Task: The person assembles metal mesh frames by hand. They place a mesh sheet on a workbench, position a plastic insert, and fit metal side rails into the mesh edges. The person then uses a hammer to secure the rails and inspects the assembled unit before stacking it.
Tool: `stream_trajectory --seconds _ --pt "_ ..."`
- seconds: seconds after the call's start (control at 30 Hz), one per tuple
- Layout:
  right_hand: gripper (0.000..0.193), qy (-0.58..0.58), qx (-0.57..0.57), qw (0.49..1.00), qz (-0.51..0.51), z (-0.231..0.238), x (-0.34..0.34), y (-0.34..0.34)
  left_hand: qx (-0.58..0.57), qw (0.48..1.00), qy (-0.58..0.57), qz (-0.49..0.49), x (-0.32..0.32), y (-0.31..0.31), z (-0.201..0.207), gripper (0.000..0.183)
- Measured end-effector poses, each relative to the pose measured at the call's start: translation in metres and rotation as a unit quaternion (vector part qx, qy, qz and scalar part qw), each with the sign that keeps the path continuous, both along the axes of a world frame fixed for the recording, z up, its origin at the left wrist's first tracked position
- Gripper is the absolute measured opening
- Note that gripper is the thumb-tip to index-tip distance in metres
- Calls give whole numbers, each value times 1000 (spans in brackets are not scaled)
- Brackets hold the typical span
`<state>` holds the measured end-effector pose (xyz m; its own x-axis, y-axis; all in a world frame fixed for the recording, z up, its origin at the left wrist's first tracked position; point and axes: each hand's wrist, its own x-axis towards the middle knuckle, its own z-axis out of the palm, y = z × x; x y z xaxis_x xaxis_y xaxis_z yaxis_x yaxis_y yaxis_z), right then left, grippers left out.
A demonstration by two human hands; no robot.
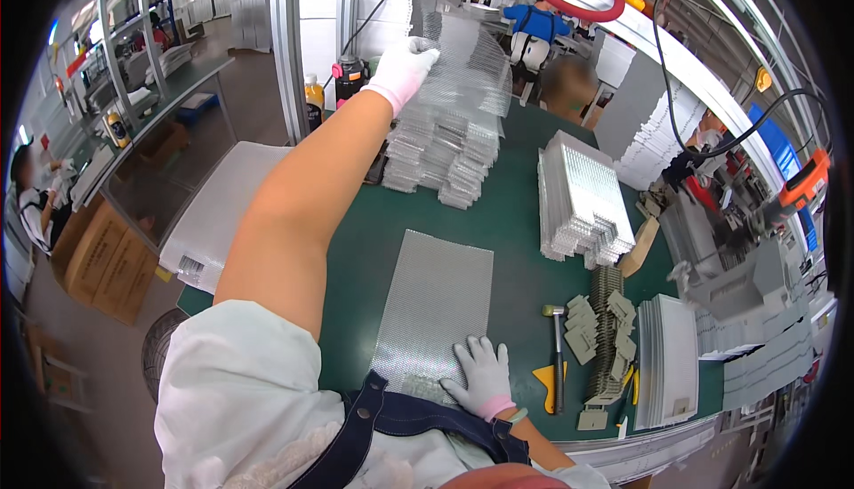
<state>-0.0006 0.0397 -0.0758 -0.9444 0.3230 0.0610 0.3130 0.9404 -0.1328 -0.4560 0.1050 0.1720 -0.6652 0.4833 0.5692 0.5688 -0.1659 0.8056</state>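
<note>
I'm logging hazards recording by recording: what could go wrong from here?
The clear sheet at the raised left hand looks thin and flexible, so it could slip or snag on the uneven stack and drag layers askew. The flat sheet under the right hand might shift if that hand pushes sideways. The hammer lies close to the grey-green parts, so a careless reach might knock them.

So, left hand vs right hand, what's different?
Pose: the left hand has its fingers curled at the edge of a clear sheet; the right hand lies flat, fingers spread.
Place: the left hand is up by the stacked sheets; the right hand is close to the body, at the lower right of the flat textured sheet.
Shared: both wear pale gloves with pink cuffs.
</note>
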Motion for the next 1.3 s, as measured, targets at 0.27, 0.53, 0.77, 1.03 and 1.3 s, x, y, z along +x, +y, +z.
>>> stream_trajectory --seconds 0.27,0.53,0.77,1.03,1.3 --pt "72 -8 5 1000 9 3 -1 -2 184 981 -68 -3 -25 -14 -18 33" --pt "63 105 -72 991 -38 1 7 8 -38 996 5 78 4 -31 -36 43" --pt "46 384 -146 911 -45 109 -84 118 -27 990 -114 -75 -2 -43 -36 31" --pt "77 409 -435 799 -71 191 -263 242 -22 986 -85 -139 -9 -36 -31 41" --pt "49 488 -592 642 -10 165 -322 312 93 915 -297 -255 -59 -6 -38 68"
